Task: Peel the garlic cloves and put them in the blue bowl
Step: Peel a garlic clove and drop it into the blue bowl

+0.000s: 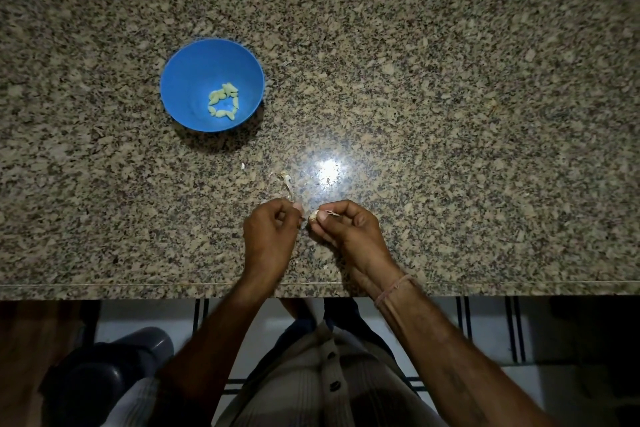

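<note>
While the garlic clove (pixel 313 216) is pinched by the right hand (pixel 349 230) and its skin (pixel 303 217) by the left hand (pixel 269 230), it could be squeezed loose and lost off the countertop (pixel 450 149).

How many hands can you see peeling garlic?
2. The left hand pinches garlic skin over the counter; the right hand, beside it, holds the garlic clove. None hidden.

Dim, vignetted view; overhead light glares off the countertop (pixel 450 97), edges bowed.

Blue bowl (pixel 194 80), speckled granite counter (pixel 450 97)
</note>
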`<state>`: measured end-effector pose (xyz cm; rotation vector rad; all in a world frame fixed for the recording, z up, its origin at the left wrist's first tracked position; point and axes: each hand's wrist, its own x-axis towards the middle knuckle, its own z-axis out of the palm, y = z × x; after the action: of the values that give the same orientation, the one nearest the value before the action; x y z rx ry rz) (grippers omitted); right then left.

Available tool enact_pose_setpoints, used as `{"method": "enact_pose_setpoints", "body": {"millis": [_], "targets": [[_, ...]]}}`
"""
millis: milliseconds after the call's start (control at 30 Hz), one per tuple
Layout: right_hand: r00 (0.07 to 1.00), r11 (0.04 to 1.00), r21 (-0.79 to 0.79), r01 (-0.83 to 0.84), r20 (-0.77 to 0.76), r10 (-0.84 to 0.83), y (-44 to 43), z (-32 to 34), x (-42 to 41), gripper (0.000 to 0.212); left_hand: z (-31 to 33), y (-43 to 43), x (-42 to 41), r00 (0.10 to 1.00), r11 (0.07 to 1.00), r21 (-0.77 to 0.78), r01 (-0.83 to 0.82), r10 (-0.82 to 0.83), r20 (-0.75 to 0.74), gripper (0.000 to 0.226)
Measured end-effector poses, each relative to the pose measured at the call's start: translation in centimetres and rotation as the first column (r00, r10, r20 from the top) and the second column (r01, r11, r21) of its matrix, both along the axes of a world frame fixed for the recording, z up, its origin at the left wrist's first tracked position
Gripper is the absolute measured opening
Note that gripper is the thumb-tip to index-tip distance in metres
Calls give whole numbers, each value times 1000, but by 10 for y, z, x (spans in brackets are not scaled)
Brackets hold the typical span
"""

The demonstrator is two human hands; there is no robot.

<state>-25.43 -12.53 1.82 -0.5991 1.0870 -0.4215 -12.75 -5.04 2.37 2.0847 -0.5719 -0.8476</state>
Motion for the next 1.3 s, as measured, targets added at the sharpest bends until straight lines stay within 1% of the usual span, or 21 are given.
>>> {"method": "enact_pose_setpoints", "body": {"millis": [67,100,167,300,500,700,767,867,1033,1200,1300], "targets": [[1000,1000,-5,21,17,-21,0,2,1,8,4,3,-2,987,999,-40,13,-20,-159,22],[999,1000,-10,28,21,-27,-1,2,2,8,5,5,-3,978,998,-63,20,-33,-206,17],[1000,999,-38,19,2,-19,-1,2,2,7,6,7,-5,965,995,-96,2,-27,-259,9],[1000,997,-71,-18,-27,16,1,3,3,6,7,9,-7,944,989,-133,-64,17,-329,6],[1000,998,-56,-15,-3,15,-1,4,2,8,13,8,-11,933,979,-161,-122,58,-354,5],[999,997,-71,-34,8,35,-2,4,0,9,12,9,-9,933,978,-198,-68,-8,-359,9],[999,997,-59,-51,13,52,-3,3,-1,8,8,9,-8,925,980,-189,-63,-14,-379,10],[1000,999,-27,-22,18,23,-5,2,-3,8,1,11,-7,906,983,-160,-94,18,-422,10],[999,994,-104,-28,-30,25,-3,-1,-4,6,-2,11,-8,867,981,-135,-137,52,-496,10],[999,995,-99,-29,-40,25,-3,-2,-5,6,0,12,-11,879,978,-151,-143,56,-473,9],[998,996,-86,-25,-52,20,-3,-2,-6,6,2,12,-12,907,978,-174,-115,32,-420,8]]}}
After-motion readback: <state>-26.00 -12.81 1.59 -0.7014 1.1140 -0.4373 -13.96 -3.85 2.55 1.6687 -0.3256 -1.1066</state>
